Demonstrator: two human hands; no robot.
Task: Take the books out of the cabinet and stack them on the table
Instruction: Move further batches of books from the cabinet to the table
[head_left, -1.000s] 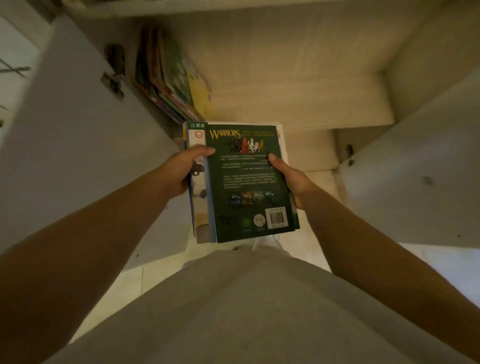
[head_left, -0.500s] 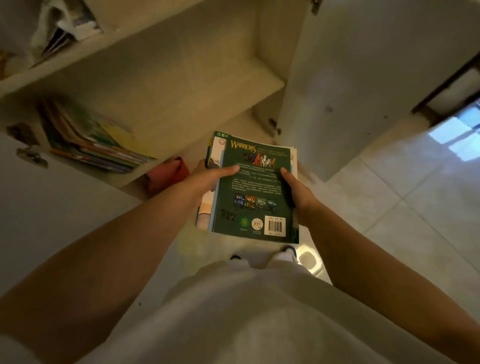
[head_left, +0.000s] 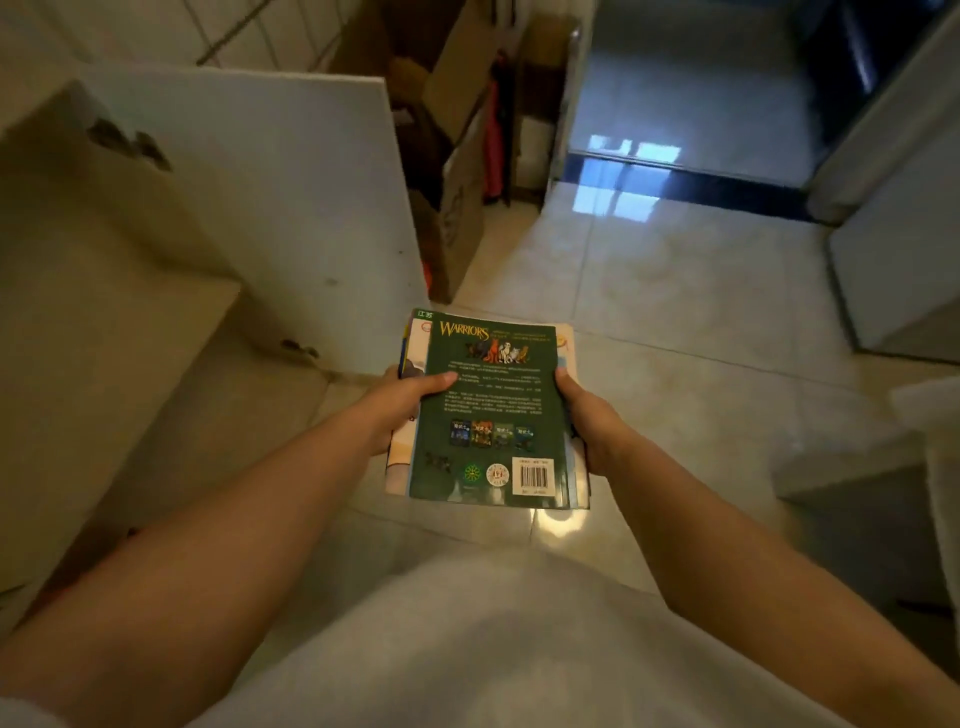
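Glossy floor tiles (head_left: 649, 291); both hands, left (head_left: 400, 410), right (head_left: 589, 426), grip books (head_left: 491, 410).

Both arms outstretched, left grip (head_left: 400, 402) and right grip (head_left: 589, 423) clasped.

Dark green book (head_left: 493, 415) with gold lettering, white barcode patch at 5 o'clock; white cabinet door (head_left: 291, 208) at 10 o'clock; brown cardboard box (head_left: 460, 208) at 12 o'clock; glossy pale floor (head_left: 675, 322).

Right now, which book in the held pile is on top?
The green Warriors book, back cover and barcode up, lies on top; the paler books beneath show only edges. Left hand and right hand grip the pile.
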